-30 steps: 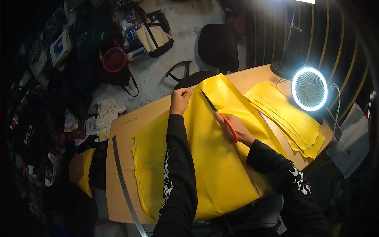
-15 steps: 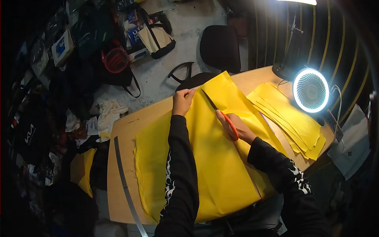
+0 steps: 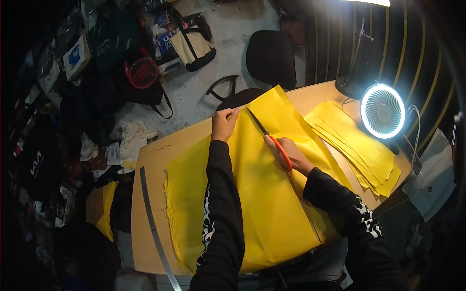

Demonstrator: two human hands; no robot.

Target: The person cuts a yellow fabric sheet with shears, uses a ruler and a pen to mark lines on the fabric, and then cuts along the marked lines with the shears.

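A large sheet of yellow fabric [image 3: 272, 213] is spread over the wooden table, its left edge frayed. My left hand [image 3: 224, 124] pinches the fabric at its far edge, near the table's back rim. In my right hand [image 3: 293, 156] is a pair of scissors [image 3: 281, 150] with orange-red handles, fingers wrapped round them. The dark blades point away and to the left, lying along the fabric close to my left hand. A slit in the cloth runs from below the scissors toward the near edge.
Cut yellow pieces [image 3: 357, 145] lie stacked at the table's right, beside a lit round fan [image 3: 382, 111] and a lamp base [image 3: 348, 88]. A metal ruler [image 3: 154, 228] lies along the left side of the table [image 3: 150, 167]. Behind stands a black chair [image 3: 271, 58]; bags crowd the floor.
Almost nothing differs. The scissors' handles look drawn slightly closer together, with the right hand shifted a touch. My left hand stays in place on the fabric.
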